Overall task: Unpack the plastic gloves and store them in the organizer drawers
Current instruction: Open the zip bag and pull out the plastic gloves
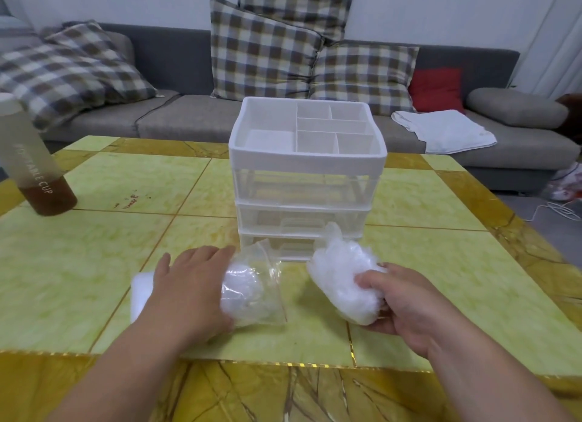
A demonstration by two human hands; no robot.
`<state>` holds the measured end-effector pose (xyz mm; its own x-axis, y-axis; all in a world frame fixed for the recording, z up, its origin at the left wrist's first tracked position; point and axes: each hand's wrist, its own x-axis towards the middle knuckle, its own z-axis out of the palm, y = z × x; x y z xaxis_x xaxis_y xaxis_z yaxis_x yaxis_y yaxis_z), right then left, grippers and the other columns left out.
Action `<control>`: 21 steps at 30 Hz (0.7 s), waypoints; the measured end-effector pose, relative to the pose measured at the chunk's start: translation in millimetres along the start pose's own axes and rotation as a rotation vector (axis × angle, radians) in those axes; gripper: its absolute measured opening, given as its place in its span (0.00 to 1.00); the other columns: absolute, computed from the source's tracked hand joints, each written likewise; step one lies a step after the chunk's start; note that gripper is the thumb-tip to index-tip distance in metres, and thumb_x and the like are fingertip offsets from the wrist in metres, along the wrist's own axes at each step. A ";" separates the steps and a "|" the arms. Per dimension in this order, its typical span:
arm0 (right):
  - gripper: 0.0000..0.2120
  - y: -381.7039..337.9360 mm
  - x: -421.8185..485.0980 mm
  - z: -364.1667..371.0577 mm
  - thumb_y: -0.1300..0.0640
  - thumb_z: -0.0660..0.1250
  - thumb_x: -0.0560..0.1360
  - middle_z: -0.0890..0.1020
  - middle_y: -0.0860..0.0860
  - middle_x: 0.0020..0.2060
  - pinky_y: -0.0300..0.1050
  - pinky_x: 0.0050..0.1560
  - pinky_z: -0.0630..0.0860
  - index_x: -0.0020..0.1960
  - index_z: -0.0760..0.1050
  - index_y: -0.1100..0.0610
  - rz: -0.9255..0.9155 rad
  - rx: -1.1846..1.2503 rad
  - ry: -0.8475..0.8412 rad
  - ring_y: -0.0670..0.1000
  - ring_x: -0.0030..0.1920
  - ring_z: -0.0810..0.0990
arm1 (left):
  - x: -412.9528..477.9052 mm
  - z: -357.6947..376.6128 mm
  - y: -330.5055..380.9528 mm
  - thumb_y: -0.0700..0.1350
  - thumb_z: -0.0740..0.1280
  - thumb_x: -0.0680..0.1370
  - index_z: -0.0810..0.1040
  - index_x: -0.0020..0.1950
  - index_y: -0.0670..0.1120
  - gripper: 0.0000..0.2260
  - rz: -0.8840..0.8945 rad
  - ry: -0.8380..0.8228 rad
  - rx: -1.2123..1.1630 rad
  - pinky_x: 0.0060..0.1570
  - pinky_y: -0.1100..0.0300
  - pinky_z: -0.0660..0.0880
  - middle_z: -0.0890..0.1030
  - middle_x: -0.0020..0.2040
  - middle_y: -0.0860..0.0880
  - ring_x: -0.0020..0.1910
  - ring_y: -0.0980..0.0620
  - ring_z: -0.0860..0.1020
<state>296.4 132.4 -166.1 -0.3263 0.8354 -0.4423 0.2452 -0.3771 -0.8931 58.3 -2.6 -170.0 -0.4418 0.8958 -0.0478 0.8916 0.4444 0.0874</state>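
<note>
Our left hand (192, 283) rests flat on the clear bag (255, 295) on the tiled table (126, 185); our right hand (406, 308) grips a wad of plastic gloves (340, 279) just in front of the drawer organizer (307, 166).

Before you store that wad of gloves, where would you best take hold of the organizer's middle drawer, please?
Probably the small clear pull at the front centre of the middle drawer, hooked from the near side: the drawer sits shut with its front facing you. The left hand, only resting on the clear bag, seems freer.
</note>
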 end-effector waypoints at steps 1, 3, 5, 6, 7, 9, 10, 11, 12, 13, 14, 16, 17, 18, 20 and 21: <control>0.11 0.5 -0.4 0.8 0.62 0.71 0.74 0.86 0.56 0.44 0.50 0.39 0.82 0.55 0.78 0.55 0.001 -0.008 -0.016 0.57 0.42 0.86 | -0.5 -0.1 1.8 0.57 0.73 0.66 0.48 0.80 0.58 0.49 0.013 0.008 -0.019 0.78 0.45 0.47 0.57 0.76 0.58 0.77 0.52 0.55; 0.12 1.2 -1.3 2.6 0.61 0.71 0.74 0.86 0.55 0.46 0.49 0.38 0.82 0.57 0.78 0.55 0.001 -0.016 -0.049 0.57 0.43 0.86 | -4.7 -2.9 11.9 0.59 0.75 0.65 0.50 0.80 0.59 0.50 0.135 0.086 -0.170 0.78 0.53 0.50 0.57 0.76 0.60 0.76 0.56 0.55; 0.14 0.8 -3.7 3.0 0.61 0.72 0.73 0.86 0.54 0.47 0.47 0.37 0.81 0.58 0.78 0.54 -0.023 -0.027 -0.068 0.56 0.45 0.86 | -12.8 -9.8 31.0 0.62 0.75 0.65 0.63 0.75 0.60 0.41 0.240 0.227 -0.460 0.67 0.70 0.61 0.65 0.68 0.65 0.67 0.65 0.65; 0.14 -0.2 -5.4 2.4 0.61 0.73 0.73 0.86 0.53 0.47 0.46 0.37 0.81 0.58 0.78 0.54 -0.048 -0.033 -0.067 0.55 0.45 0.86 | -18.5 -12.4 43.3 0.62 0.74 0.66 0.71 0.69 0.60 0.32 0.265 0.314 -0.594 0.58 0.74 0.67 0.70 0.62 0.67 0.59 0.66 0.71; 0.15 -1.3 -7.0 1.3 0.61 0.73 0.73 0.87 0.52 0.47 0.45 0.37 0.80 0.58 0.78 0.53 -0.080 -0.035 -0.061 0.54 0.45 0.86 | -23.8 -12.0 55.7 0.63 0.72 0.67 0.75 0.60 0.60 0.23 0.247 0.379 -0.706 0.49 0.73 0.71 0.74 0.54 0.66 0.51 0.64 0.76; 0.15 -4.9 -10.9 -2.6 0.62 0.73 0.73 0.87 0.51 0.46 0.47 0.40 0.80 0.58 0.78 0.52 -0.142 -0.025 -0.052 0.54 0.45 0.87 | -32.0 -8.1 78.3 0.62 0.71 0.70 0.77 0.48 0.57 0.13 0.103 0.324 -0.913 0.40 0.66 0.76 0.79 0.44 0.61 0.40 0.58 0.79; 0.15 -7.0 -13.2 -5.0 0.63 0.73 0.73 0.87 0.50 0.46 0.48 0.41 0.80 0.58 0.78 0.52 -0.169 -0.015 -0.050 0.54 0.45 0.87 | -33.8 -3.6 85.0 0.61 0.71 0.71 0.78 0.47 0.55 0.12 0.027 0.205 -1.007 0.40 0.61 0.79 0.80 0.42 0.59 0.38 0.57 0.80; 0.16 -8.5 -15.4 -7.8 0.64 0.72 0.73 0.87 0.50 0.47 0.49 0.43 0.81 0.58 0.78 0.52 -0.190 -0.010 -0.052 0.54 0.46 0.87 | -33.8 2.5 89.0 0.61 0.70 0.73 0.78 0.48 0.53 0.13 -0.033 0.056 -1.081 0.43 0.56 0.81 0.82 0.42 0.56 0.39 0.56 0.81; 0.17 -9.6 -17.7 -10.0 0.64 0.72 0.72 0.87 0.50 0.47 0.49 0.43 0.81 0.58 0.78 0.51 -0.208 -0.012 -0.060 0.54 0.46 0.87 | -33.0 7.6 90.4 0.61 0.69 0.75 0.79 0.49 0.52 0.13 -0.080 -0.095 -1.124 0.47 0.53 0.82 0.83 0.44 0.54 0.42 0.55 0.83; 0.18 -9.8 -19.9 -11.9 0.65 0.72 0.72 0.87 0.49 0.47 0.48 0.42 0.81 0.59 0.77 0.50 -0.220 -0.025 -0.071 0.53 0.46 0.87 | -31.7 11.1 89.5 0.61 0.67 0.75 0.79 0.51 0.51 0.15 -0.109 -0.202 -1.138 0.50 0.51 0.82 0.84 0.46 0.52 0.45 0.54 0.83; 0.18 -9.4 -22.3 -13.1 0.65 0.72 0.72 0.87 0.48 0.46 0.47 0.41 0.80 0.58 0.77 0.49 -0.227 -0.046 -0.083 0.52 0.45 0.87 | -29.8 13.1 87.4 0.62 0.66 0.76 0.79 0.54 0.50 0.17 -0.134 -0.243 -1.124 0.54 0.50 0.81 0.84 0.47 0.51 0.47 0.54 0.83; 0.18 -6.3 -25.4 -14.4 0.65 0.72 0.72 0.87 0.47 0.45 0.44 0.39 0.80 0.58 0.77 0.48 -0.224 -0.088 -0.091 0.49 0.43 0.87 | -24.9 11.6 83.4 0.63 0.65 0.77 0.75 0.63 0.50 0.22 -0.201 -0.208 -1.039 0.58 0.51 0.78 0.82 0.51 0.53 0.52 0.53 0.81; 0.18 -4.5 -26.2 -14.6 0.64 0.72 0.72 0.87 0.46 0.45 0.44 0.39 0.80 0.57 0.77 0.48 -0.221 -0.105 -0.080 0.48 0.43 0.86 | -22.6 9.9 80.4 0.63 0.65 0.77 0.70 0.68 0.49 0.25 -0.243 -0.175 -0.993 0.59 0.52 0.76 0.81 0.53 0.53 0.55 0.52 0.80; 0.18 -3.1 -26.6 -15.2 0.64 0.72 0.71 0.87 0.46 0.45 0.44 0.39 0.81 0.57 0.77 0.47 -0.224 -0.124 -0.058 0.47 0.42 0.86 | -20.7 7.5 77.8 0.63 0.65 0.77 0.67 0.73 0.49 0.29 -0.285 -0.151 -0.975 0.62 0.51 0.74 0.80 0.56 0.53 0.58 0.50 0.79; 0.18 -1.8 -27.0 -16.4 0.63 0.72 0.71 0.86 0.45 0.45 0.44 0.41 0.83 0.56 0.77 0.46 -0.260 -0.186 0.001 0.44 0.41 0.85 | -20.1 2.7 75.0 0.66 0.66 0.75 0.64 0.76 0.48 0.35 -0.349 -0.171 -1.003 0.65 0.48 0.73 0.79 0.60 0.51 0.61 0.48 0.78; 0.18 -1.3 -27.6 -16.4 0.62 0.72 0.71 0.85 0.45 0.45 0.42 0.41 0.83 0.56 0.77 0.46 -0.284 -0.231 0.026 0.43 0.40 0.84 | -21.1 2.1 75.5 0.68 0.66 0.73 0.66 0.75 0.49 0.37 -0.367 -0.192 -1.041 0.64 0.46 0.74 0.79 0.61 0.51 0.61 0.48 0.78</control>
<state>320.0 116.5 -151.4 -0.3883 0.9049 -0.1742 0.3490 -0.0306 -0.9366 135.2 12.1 -164.5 -0.5581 0.7344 -0.3862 0.1527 0.5484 0.8222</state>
